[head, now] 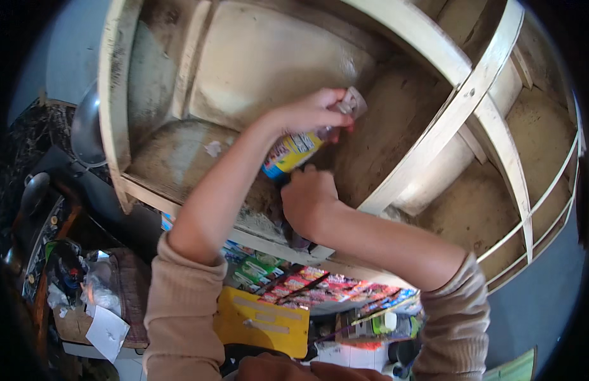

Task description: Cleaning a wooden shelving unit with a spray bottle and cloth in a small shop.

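My left hand is closed around the neck of a bottle with a yellow and blue label, held tilted inside an open wooden cabinet compartment. Its clear top shows above my fingers. Just below the bottle, my right hand is bent down over the soiled shelf floor. A dark cloth-like thing hangs beneath it, partly hidden by the hand, so its hold is not plain. A small pale scrap lies on the shelf to the left.
The cabinet's white frame divides this compartment from others on the right. A wok hangs at the left. Below are hanging sachets, a yellow board and a small table holding plastic bags and white paper.
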`<move>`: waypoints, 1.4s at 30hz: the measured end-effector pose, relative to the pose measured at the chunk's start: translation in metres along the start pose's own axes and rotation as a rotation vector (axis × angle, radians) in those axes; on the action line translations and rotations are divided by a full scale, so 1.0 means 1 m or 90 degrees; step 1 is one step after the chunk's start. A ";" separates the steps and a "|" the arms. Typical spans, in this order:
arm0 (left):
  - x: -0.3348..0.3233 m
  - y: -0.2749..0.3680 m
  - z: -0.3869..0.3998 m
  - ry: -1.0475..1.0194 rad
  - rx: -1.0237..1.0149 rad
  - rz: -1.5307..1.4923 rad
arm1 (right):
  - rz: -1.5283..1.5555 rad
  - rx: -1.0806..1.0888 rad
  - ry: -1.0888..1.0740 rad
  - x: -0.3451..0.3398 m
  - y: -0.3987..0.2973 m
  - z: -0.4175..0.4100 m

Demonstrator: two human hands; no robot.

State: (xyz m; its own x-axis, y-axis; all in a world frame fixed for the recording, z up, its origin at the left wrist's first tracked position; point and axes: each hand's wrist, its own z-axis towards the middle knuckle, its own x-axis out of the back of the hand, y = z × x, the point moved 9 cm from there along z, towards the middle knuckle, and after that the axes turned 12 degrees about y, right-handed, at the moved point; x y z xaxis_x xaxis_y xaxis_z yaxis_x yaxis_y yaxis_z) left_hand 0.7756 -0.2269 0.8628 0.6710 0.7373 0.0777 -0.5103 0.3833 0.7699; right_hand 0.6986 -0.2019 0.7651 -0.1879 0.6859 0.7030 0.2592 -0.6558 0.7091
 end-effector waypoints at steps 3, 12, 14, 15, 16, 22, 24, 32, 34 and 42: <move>0.030 -0.014 0.001 0.074 -0.001 0.003 | -0.142 -0.136 0.049 0.035 0.023 -0.002; 0.063 0.014 -0.011 0.304 -0.200 -0.134 | -0.359 -0.113 0.108 0.069 0.099 0.018; 0.045 0.024 -0.015 0.230 -0.263 -0.141 | -0.291 -0.019 0.107 0.049 0.053 0.003; 0.028 0.023 -0.015 0.190 -0.243 -0.103 | -0.253 0.041 0.059 0.036 0.033 -0.007; 0.012 0.029 -0.019 0.200 -0.278 0.050 | -0.215 0.093 0.006 0.026 0.022 -0.015; 0.048 0.044 -0.031 0.397 -0.403 0.157 | -0.177 -0.074 -0.026 0.069 0.060 0.007; 0.070 0.034 -0.028 0.510 -0.391 0.157 | -0.284 -0.251 0.019 0.089 0.113 0.036; 0.051 0.017 -0.014 0.325 -0.263 -0.003 | -0.240 0.086 -0.200 -0.003 0.029 0.033; 0.023 0.020 -0.015 0.147 -0.243 -0.048 | -0.195 0.127 -0.169 -0.021 -0.005 0.019; 0.027 0.026 -0.027 0.146 -0.221 -0.065 | -0.129 -0.041 -0.019 0.081 0.044 -0.040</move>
State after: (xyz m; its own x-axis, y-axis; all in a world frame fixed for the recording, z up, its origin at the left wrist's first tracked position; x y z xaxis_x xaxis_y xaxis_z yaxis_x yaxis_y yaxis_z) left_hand 0.7663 -0.1819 0.8681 0.6105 0.7755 -0.1609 -0.6248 0.5964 0.5040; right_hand 0.6573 -0.1876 0.8549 -0.2016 0.8146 0.5438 0.1583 -0.5208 0.8389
